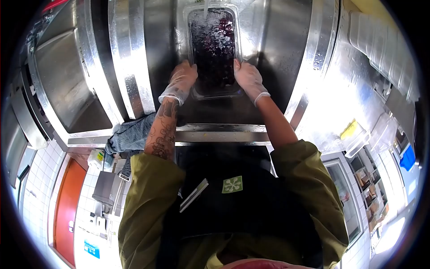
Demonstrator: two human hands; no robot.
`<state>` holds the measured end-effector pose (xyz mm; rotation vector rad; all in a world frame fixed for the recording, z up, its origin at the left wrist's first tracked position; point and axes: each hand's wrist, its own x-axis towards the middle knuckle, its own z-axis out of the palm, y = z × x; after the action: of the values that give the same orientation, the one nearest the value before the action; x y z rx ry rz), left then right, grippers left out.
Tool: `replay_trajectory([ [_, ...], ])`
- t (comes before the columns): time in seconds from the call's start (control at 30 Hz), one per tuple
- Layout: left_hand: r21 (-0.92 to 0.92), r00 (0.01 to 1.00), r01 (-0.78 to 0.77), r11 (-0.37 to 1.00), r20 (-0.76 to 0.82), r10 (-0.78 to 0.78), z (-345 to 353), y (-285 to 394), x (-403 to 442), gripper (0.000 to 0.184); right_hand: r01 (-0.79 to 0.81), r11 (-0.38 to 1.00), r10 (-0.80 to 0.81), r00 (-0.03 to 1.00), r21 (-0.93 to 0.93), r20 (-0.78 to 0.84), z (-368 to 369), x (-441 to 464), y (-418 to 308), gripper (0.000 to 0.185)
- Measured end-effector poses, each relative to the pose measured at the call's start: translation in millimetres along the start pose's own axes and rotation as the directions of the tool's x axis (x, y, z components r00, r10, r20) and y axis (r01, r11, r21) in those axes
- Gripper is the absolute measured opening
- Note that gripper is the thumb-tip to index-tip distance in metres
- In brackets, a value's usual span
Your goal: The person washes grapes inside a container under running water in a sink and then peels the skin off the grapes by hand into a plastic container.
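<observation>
A clear rectangular tub [214,95] stands in the steel sink, filled with water and small dark round fruit [212,67] whose kind I cannot make out. Water from a stream [206,8] at the top edge ripples its surface. On the tub's left rim, my left hand [182,78], in a see-through glove, is closed. My right hand [249,77], gloved alike, grips the opposite rim with its thumb on top. The undersides of both hands' grips are hidden.
The sink basin [282,49] surrounds the tub, and another basin [74,85] lies to the left. A grey cloth [132,132] hangs over the front edge. On the right counter are stacked clear containers [380,49] and a yellow sponge-like item [351,129].
</observation>
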<state>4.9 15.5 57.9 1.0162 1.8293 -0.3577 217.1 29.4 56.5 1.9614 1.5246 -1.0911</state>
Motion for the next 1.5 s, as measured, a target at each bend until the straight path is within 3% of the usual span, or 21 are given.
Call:
replay_trajectory([
  [0.47,-0.026,0.999,-0.025,0.999,-0.043,0.024,17.6,-10.1,7.8,0.041,-0.024,0.998,0.022,0.998,0.052,0.053,6.9,0.8,3.5,0.049],
  [0.57,-0.084,0.997,-0.048,0.995,-0.07,0.042,20.7,-15.9,9.3,0.036,0.102,0.991,-0.103,0.995,0.081,0.01,18.4,6.8,15.2,0.042],
  [0.7,-0.184,0.997,-0.049,0.982,-0.07,0.037,21.1,-15.1,19.3,0.03,0.121,0.967,-0.134,0.99,0.222,0.045,11.1,10.5,8.2,0.037],
  [0.77,-0.167,0.978,-0.135,0.977,-0.183,0.104,25.3,-16.8,36.8,0.028,0.149,0.959,-0.17,0.983,0.24,0.071,15.9,35.4,9.6,0.036],
  [0.9,-0.166,0.95,-0.15,0.975,-0.299,0.095,17.1,-4.2,41.0,0.025,0.116,0.987,-0.115,0.993,0.114,-0.01,7.2,36.3,-8.5,0.033],
  [0.97,-0.173,0.971,-0.007,0.985,-0.238,-0.035,27.8,-4.4,30.5,0.026,0.141,0.99,-0.137,0.985,0.03,-0.105,29.6,38.7,1.1,0.029],
  [1.0,-0.176,0.971,0.057,0.983,-0.217,-0.096,29.4,-3.3,29.8,0.026,0.157,0.984,-0.145,0.979,0.08,-0.141,37.2,31.9,6.4,0.028],
  [1.1,-0.079,0.985,0.037,0.996,-0.163,-0.049,21.9,-7.3,34.9,0.027,0.102,0.994,-0.099,0.992,0.039,-0.071,64.5,57.7,14.6,0.03],
  [1.13,-0.073,0.985,-0.007,0.997,-0.172,-0.006,8.8,-2.0,40.1,0.027,0.246,0.962,-0.249,0.968,-0.119,-0.016,45.0,60.5,4.0,0.03],
  [1.2,-0.07,0.983,-0.079,0.994,-0.172,0.066,-10.9,7.3,48.5,0.028,0.516,0.76,-0.487,0.855,-0.394,0.18,7.8,62.6,-6.9,0.031],
  [1.27,-0.09,0.976,-0.059,0.994,-0.216,0.039,-2.3,5.5,39.6,0.026,0.287,0.956,-0.288,0.957,-0.055,-0.02,20.4,50.4,-6.4,0.024],
  [1.3,-0.101,0.969,-0.054,0.993,-0.246,0.028,1.2,3.4,35.0,0.025,0.171,0.976,-0.159,0.983,0.138,-0.093,26.2,42.7,-6.0,0.021],
  [1.33,-0.108,0.976,-0.083,0.991,-0.212,0.058,9.1,-5.5,31.7,0.027,0.189,0.981,-0.181,0.968,0.03,-0.173,31.4,30.9,-2.8,0.015],
  [1.43,-0.074,0.993,-0.051,0.996,-0.107,0.043,13.0,-10.6,31.5,0.031,0.306,0.911,-0.352,0.926,-0.277,-0.136,47.0,43.1,9.7,0.014],
  [1.5,0.27,0.942,-0.173,0.947,-0.236,0.24,14.3,2.6,23.8,0.022,0.405,0.833,-0.507,0.831,-0.376,-0.229,23.8,33.3,-9.2,0.013],
])
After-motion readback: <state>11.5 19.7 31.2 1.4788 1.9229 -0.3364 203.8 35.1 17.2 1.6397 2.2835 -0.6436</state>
